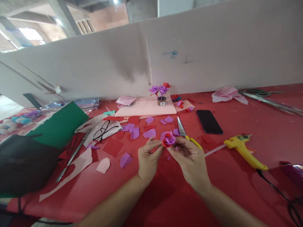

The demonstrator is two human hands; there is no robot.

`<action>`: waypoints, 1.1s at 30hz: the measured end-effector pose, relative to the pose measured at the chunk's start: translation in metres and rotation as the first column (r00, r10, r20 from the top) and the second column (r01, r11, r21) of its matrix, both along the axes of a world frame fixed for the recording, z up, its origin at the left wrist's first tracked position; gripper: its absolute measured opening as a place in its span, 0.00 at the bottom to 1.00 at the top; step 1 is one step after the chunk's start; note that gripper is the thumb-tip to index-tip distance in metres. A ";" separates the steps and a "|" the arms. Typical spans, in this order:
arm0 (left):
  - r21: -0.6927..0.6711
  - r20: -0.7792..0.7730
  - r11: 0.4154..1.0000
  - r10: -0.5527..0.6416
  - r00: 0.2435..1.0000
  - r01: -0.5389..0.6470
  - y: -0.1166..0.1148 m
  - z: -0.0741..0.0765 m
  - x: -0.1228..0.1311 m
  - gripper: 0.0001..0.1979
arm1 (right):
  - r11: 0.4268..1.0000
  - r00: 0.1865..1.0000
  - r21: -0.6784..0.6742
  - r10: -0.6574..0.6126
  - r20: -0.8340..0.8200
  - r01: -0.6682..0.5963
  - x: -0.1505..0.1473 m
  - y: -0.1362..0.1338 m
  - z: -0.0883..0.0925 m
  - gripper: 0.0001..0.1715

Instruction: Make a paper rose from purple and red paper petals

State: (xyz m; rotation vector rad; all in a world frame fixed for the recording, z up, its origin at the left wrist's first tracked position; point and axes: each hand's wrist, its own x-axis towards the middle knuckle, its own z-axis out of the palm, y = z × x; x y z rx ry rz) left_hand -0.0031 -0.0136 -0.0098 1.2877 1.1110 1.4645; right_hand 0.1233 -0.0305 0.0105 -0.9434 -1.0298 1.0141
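Note:
Between my two hands is a small paper flower (168,138) with purple petals and red ones at its lower side. My left hand (149,157) pinches its left edge with thumb and fingers. On the opposite edge, the thumb and fingers of my right hand (190,159) are closed. Scissors (181,126) with yellow handles lie just beyond my right hand, partly hidden by it. Cut purple petals (149,133) are scattered past my left hand, with a red paper square (113,148) and a pink petal (103,165) to its left.
A yellow glue gun (246,153) with a cord lies at right, near a black phone (209,121). Finished paper flowers (159,90) stand in a small brown pot (161,101) at the back. Eyeglasses (104,130), a metal rod (73,156) and a green board (62,126) are at left.

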 end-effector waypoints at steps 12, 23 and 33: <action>-0.030 0.023 0.999 0.034 0.999 -0.034 -0.001 0.004 0.002 0.05 | 1.000 1.000 -0.004 0.001 -0.005 -0.001 -0.001 -0.001 0.000 0.07; -0.054 0.030 0.998 0.023 0.999 -0.021 -0.001 0.002 0.003 0.04 | 0.999 1.000 -0.037 -0.007 -0.017 0.006 0.001 -0.003 -0.002 0.06; -0.080 0.032 0.995 0.059 0.998 -0.056 -0.002 0.001 0.006 0.05 | 0.995 0.995 -0.084 0.038 -0.089 -0.046 0.000 0.000 -0.011 0.07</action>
